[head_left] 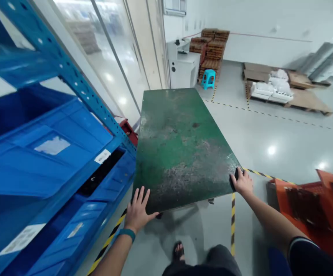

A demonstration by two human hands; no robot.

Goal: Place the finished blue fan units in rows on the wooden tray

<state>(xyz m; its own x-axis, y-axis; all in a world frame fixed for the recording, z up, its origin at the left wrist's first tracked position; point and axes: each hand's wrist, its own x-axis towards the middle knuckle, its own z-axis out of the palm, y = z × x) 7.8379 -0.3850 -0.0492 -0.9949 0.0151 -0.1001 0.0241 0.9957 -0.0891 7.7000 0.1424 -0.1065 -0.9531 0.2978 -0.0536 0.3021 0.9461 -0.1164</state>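
Observation:
A green-topped table [178, 142], scuffed and stained dark along its near end, stretches away in front of me. My left hand [138, 209] lies on its near left corner, fingers spread and thumb along the front edge; a teal band circles that wrist. At the near right corner, my right hand [243, 182] grips the table edge, its fingers bent around the corner beside a small black patch. I cannot make out what that patch is. The undersides of both corners are hidden.
A blue rack with blue bins [40, 145] stands close on the left. Orange crates [304, 207] are near on the right. Ahead are a white desk [183, 67], a turquoise stool [208, 78], stacked brown pallets [212, 50] and white bundles [272, 90]. Striped tape [233, 226] marks the floor.

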